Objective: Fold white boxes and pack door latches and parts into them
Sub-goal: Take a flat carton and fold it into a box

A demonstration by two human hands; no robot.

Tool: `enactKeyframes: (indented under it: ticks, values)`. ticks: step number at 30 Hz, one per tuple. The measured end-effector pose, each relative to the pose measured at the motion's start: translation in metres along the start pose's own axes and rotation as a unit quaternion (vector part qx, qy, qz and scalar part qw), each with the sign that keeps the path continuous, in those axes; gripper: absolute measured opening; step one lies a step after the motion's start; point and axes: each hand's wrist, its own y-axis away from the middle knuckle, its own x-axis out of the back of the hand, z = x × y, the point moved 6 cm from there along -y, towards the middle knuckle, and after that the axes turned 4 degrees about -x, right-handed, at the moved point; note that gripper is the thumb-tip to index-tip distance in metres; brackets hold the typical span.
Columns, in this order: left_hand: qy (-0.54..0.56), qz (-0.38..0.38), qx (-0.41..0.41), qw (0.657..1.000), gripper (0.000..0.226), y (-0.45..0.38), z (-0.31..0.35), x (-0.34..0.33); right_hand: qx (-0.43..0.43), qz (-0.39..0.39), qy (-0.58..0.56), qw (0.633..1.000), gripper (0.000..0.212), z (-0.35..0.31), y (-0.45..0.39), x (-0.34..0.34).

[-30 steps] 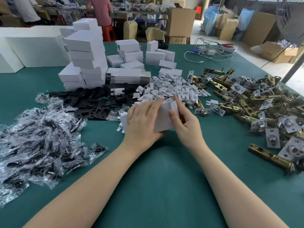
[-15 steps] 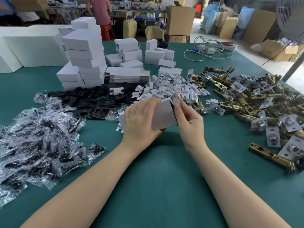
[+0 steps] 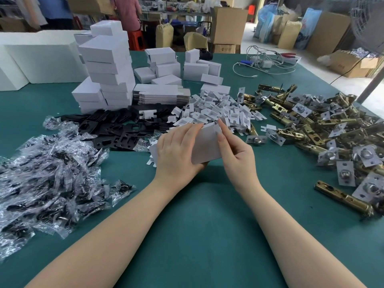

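Both hands meet over the green table (image 3: pixel 203 235): the left hand (image 3: pixel 176 150) wraps its fingers round a half-formed white box (image 3: pixel 206 145), while the right hand (image 3: pixel 234 148) pinches the far end flap. The box's long axis runs away from the person. Door latches (image 3: pixel 307 129) lie just right, nearer the right hand; folded boxes (image 3: pixel 108 65) stand stacked far left.

Place: packing workshop
Surface (image 3: pixel 197 235): green, heaped with brass latches (image 3: pixel 324 129), folded white boxes (image 3: pixel 108 65), bagged parts (image 3: pixel 52 173)
Background: cardboard cartons (image 3: pixel 228 23), sacks, fan (image 3: pixel 369 23)
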Motion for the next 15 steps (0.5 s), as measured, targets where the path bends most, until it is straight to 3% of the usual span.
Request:
enactKeyframes:
  ticks: [3,12,15]
  values:
    - [-0.004,0.009,-0.005,1.0,0.094,0.001,0.0,0.001,0.012,-0.023,0.019,0.999,0.034,0.0,0.002,-0.003]
    - [0.001,-0.008,0.007,1.0,0.098,0.001,-0.008,0.001,0.024,-0.194,0.091,0.976,0.058,0.01,0.003,-0.022]
    - [0.018,-0.019,0.022,0.999,0.094,0.0,-0.008,-0.002,0.026,-0.179,0.075,0.981,0.053,0.009,0.003,-0.02]
